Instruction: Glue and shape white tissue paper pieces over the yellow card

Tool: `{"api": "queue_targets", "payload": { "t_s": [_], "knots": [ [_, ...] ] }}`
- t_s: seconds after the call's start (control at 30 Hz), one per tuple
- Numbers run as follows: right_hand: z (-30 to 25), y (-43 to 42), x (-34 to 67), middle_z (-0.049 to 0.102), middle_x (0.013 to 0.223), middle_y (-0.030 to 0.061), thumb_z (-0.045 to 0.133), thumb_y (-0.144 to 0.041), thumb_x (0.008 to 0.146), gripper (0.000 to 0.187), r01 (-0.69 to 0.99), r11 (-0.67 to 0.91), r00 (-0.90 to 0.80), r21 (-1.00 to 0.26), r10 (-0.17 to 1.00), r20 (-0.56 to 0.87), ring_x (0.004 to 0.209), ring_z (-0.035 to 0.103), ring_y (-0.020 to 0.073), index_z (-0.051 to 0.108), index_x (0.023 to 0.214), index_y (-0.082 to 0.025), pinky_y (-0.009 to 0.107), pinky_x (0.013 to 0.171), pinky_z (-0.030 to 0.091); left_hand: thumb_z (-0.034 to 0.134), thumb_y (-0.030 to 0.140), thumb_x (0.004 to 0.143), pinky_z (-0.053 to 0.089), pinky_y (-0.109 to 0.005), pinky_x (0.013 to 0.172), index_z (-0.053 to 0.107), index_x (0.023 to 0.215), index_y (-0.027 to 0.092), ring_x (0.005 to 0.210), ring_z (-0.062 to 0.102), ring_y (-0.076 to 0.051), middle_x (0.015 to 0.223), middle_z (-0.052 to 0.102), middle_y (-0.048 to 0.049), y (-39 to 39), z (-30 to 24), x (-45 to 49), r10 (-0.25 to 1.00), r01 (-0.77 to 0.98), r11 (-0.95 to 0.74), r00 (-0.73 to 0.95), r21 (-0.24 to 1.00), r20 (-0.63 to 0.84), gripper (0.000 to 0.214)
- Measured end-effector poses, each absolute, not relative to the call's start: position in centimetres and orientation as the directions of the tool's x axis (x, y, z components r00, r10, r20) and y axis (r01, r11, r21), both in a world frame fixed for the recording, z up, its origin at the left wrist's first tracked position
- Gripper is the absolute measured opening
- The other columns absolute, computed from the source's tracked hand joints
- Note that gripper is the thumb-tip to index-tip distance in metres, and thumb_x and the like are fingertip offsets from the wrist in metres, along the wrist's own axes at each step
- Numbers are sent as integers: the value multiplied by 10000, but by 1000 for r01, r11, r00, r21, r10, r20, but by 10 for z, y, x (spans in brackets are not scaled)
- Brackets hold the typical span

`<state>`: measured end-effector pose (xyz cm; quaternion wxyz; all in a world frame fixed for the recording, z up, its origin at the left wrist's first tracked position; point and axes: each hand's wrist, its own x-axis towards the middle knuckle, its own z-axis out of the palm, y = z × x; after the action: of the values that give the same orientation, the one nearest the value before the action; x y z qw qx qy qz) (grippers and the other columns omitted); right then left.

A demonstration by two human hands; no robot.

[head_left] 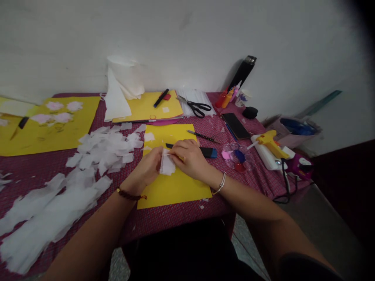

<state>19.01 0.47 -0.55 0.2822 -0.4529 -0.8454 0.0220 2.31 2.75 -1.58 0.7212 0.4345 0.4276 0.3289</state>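
Both my hands meet over a yellow sheet (175,191) in front of me. My left hand (150,166) pinches the left edge of a small white paper piece (168,166), which looks like thin tissue. At its upper right, the bent fingers of my right hand (189,156) press on the same paper piece. A utility knife (208,152) lies partly hidden behind my right hand. Just beyond it rests a dark, thin brush-like tool (203,136). To the left of my left hand spreads a loose heap of white paper squares (108,148).
Long white paper strips (55,210) lie at the left. Scissors (196,107), a marker (161,98) and stacked paper sit at the back. At the right are a paint palette (238,156), a phone (236,125), a yellow glue gun (269,142) with a cord, and a black bottle (243,72).
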Motion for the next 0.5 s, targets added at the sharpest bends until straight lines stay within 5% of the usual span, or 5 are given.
{"api": "queue_targets", "payload": {
  "t_s": [0.1, 0.3, 0.5],
  "knots": [
    [-4, 3, 187, 664, 891, 60, 483, -297, 975, 243, 774, 582, -446, -249, 780, 438, 865, 555, 207, 677, 872, -192, 367, 815, 350, 527, 518, 855, 377, -269, 530, 568, 671, 185, 567, 493, -153, 582, 534, 2, 28, -17, 28, 838, -252, 472, 428, 845, -340, 383],
    [8, 3, 196, 666, 1042, 76, 554, -274, 924, 201, 765, 588, -473, -261, 789, 392, 983, 564, 241, 661, 1082, -211, 405, 886, 377, 559, 139, 778, 374, -239, 514, 591, 648, 164, 527, 479, -114, 574, 566, 28, 26, -9, 26, 829, -320, 548, 335, 773, -448, 136],
    [-1, 10, 254, 607, 1238, 143, 664, -300, 832, 444, 872, 437, -403, -221, 897, 181, 1114, 568, 320, 574, 1254, -195, 494, 940, 449, 481, 225, 770, 466, -288, 553, 697, 839, 76, 587, 595, -195, 618, 666, -102, 33, 1, 17, 763, -337, 644, 345, 686, -547, 271]
  ]
}}
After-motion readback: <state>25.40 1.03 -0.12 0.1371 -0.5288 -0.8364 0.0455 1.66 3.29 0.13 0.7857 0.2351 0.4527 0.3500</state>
